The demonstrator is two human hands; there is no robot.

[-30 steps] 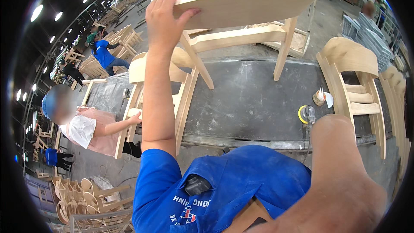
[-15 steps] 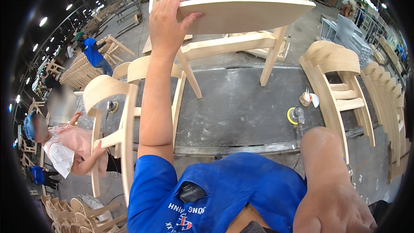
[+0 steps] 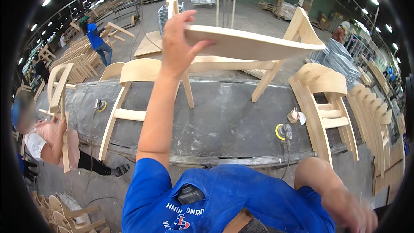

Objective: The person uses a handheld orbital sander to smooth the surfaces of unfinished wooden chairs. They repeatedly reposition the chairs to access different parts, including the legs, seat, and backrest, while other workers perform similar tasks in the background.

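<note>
My left hand (image 3: 177,45) is closed on the left end of a pale wooden chair frame's broad curved panel, thumb on its face. The chair frame (image 3: 258,45) leans over the far side of the dark worktable (image 3: 215,121), its right end tilted lower, with legs reaching down toward the tabletop. My right hand (image 3: 355,213) hangs low at the right, away from the table, its fingers smeared by motion. Nearest to it on the table is an orbital sander (image 3: 283,132) with a yellow pad rim. Behind that sits a small whitish container (image 3: 295,115) with a pale disc beside it.
Several chair frames (image 3: 323,108) stand nested at the table's right end, with more (image 3: 373,121) beyond. Another chair frame (image 3: 140,71) and a second sander (image 3: 100,105) are on the left. A co-worker (image 3: 54,140) holds a chair frame (image 3: 61,90) there. Cords (image 3: 284,164) hang off the table.
The held chair frame has tilted, its right end dipping. My right hand has swung outward to the right. The co-worker's chair frame has been moved left and turned. The whole view has shifted.
</note>
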